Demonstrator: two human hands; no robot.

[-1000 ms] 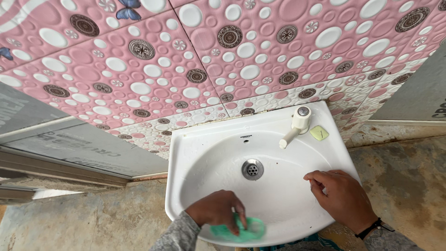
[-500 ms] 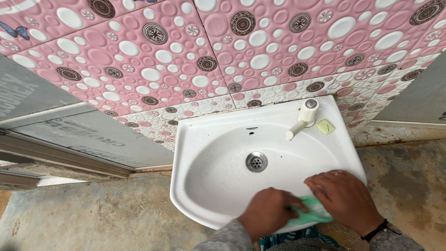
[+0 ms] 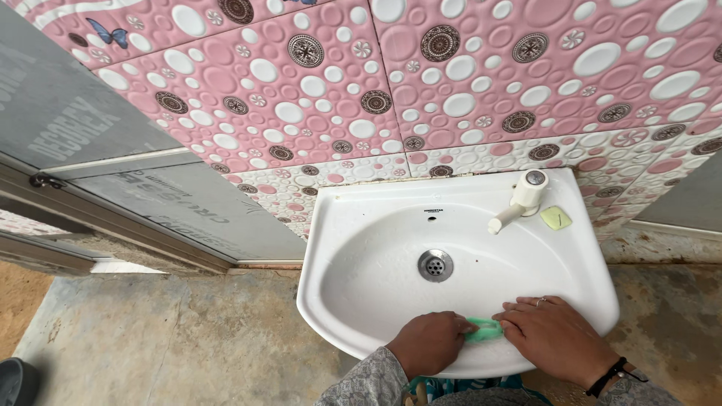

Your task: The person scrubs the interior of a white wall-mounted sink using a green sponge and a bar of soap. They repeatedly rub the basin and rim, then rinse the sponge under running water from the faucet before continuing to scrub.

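A white wall-mounted sink (image 3: 353,248) fills the middle of the head view, with a metal drain (image 3: 435,265) in its bowl. My left hand (image 3: 432,343) presses a green scrubbing pad (image 3: 485,328) against the sink's near inner rim. My right hand (image 3: 553,334) rests flat on the near right rim, fingertips touching the pad. A dark band circles my right wrist. Most of the pad is hidden between the two hands.
A white plastic tap (image 3: 517,199) stands at the sink's back right, with a pale green soap bar (image 3: 556,218) beside it. Pink patterned wall panels (image 3: 421,90) rise behind. A grey door panel (image 3: 150,195) is on the left, above a bare concrete floor (image 3: 165,331).
My left hand slid the green pad rightward along the near rim until it met my right hand. The view shifted left, so the sink now sits further right.
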